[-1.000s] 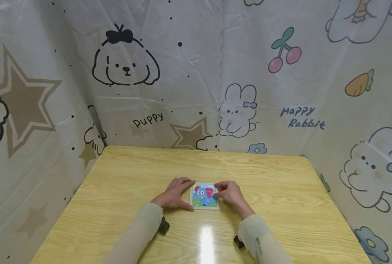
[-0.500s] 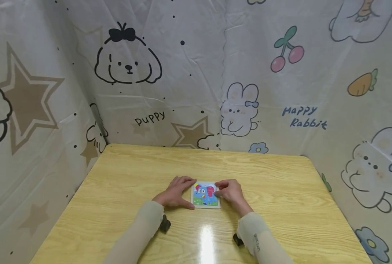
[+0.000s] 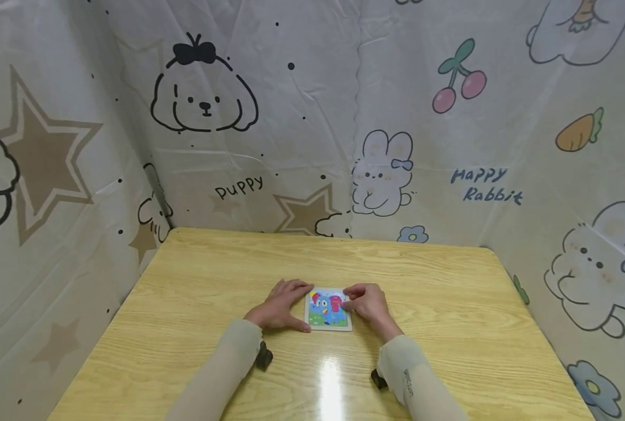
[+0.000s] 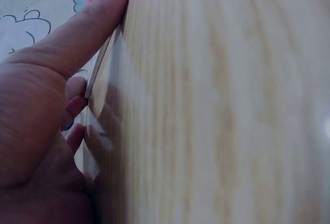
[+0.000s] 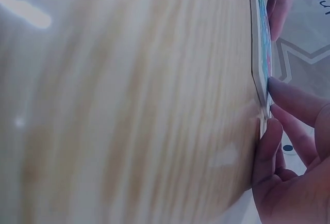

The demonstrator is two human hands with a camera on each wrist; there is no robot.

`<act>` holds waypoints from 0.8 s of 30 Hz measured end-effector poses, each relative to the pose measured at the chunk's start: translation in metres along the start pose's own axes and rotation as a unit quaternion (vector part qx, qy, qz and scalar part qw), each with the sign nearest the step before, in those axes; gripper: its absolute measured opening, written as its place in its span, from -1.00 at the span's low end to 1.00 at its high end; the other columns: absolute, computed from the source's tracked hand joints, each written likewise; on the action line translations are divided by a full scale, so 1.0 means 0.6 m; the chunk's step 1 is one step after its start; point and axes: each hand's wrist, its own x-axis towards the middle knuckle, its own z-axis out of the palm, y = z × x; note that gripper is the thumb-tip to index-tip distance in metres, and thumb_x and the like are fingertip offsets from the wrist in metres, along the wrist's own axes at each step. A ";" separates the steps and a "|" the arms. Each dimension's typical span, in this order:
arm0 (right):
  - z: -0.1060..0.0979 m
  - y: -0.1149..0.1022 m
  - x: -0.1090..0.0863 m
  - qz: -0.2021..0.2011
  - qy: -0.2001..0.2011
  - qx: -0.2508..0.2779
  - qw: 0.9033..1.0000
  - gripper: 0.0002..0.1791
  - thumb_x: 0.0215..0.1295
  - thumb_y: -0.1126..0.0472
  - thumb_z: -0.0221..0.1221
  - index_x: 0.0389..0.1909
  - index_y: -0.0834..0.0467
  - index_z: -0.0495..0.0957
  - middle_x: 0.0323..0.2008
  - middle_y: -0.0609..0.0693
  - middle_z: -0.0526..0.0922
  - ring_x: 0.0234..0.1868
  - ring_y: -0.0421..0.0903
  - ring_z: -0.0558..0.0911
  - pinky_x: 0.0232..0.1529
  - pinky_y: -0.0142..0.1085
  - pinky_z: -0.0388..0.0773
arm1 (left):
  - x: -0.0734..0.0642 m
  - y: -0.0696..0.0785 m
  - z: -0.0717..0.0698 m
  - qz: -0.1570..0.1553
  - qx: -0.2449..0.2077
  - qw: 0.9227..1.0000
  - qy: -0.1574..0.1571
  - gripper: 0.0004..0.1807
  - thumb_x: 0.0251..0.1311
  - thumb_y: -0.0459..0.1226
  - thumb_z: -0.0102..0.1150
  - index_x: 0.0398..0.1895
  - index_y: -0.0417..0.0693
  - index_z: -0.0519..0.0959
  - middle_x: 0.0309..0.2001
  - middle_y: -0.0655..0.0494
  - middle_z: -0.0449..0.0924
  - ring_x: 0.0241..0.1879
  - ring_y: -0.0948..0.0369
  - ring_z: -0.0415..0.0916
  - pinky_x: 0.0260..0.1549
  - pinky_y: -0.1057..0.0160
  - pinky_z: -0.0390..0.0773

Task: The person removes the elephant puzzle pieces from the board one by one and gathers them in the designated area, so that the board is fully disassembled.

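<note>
A small square picture board [image 3: 327, 316] lies flat on the wooden table, with a blue elephant, red ears and a white border. Along its left side, my left hand [image 3: 278, 309] grips it, thumb at the near corner and fingertips at the far corner. My right hand [image 3: 370, 305] holds the right side, its thumb over the picture's edge and a fingertip near the far right corner. In the right wrist view the board [image 5: 260, 43] appears edge-on, with the right thumb [image 5: 296, 100] at its corner. The left thumb [image 4: 98, 22] lies along the board's edge in the left wrist view.
The light wooden table [image 3: 228, 257] reaches back to a hanging printed cloth [image 3: 301, 105] with cartoon puppies, rabbits and stars. More cloth encloses the left and right sides. Black wrist devices [image 3: 263, 355] show under both sleeves. A bright reflection lies on the near tabletop.
The head view has shifted slightly. Both hands keep practically the same hold on the picture board, which stays in place on the table.
</note>
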 end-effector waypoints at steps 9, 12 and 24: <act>0.003 -0.001 0.004 0.007 0.007 -0.001 1.000 -0.77 0.12 0.36 0.50 -0.18 0.15 0.78 -0.21 0.04 0.70 -0.14 -0.04 0.55 -0.06 -0.23 0.52 | -0.001 -0.004 0.002 0.005 -0.003 1.000 -0.001 0.16 0.02 0.20 0.53 0.65 0.11 0.16 0.58 0.04 0.15 0.63 -0.08 -0.09 0.60 -0.16 -0.33; 0.002 0.000 0.006 0.009 0.009 -0.002 1.000 -0.78 0.13 0.36 0.49 -0.19 0.15 0.77 -0.22 0.04 0.68 -0.15 -0.03 0.54 -0.09 -0.24 0.51 | 0.000 -0.001 0.002 0.002 -0.004 1.000 -0.002 0.15 0.03 0.20 0.53 0.65 0.14 0.16 0.59 0.05 0.15 0.63 -0.07 -0.11 0.60 -0.15 -0.35; 0.000 0.000 0.004 0.010 -0.004 0.003 1.000 -0.75 0.15 0.35 0.48 -0.14 0.15 0.73 -0.19 0.06 0.64 -0.13 -0.01 0.53 -0.09 -0.24 0.49 | -0.001 0.004 0.001 -0.002 -0.007 1.000 0.000 0.14 0.04 0.19 0.52 0.65 0.13 0.17 0.59 0.04 0.15 0.64 -0.09 -0.11 0.60 -0.16 -0.36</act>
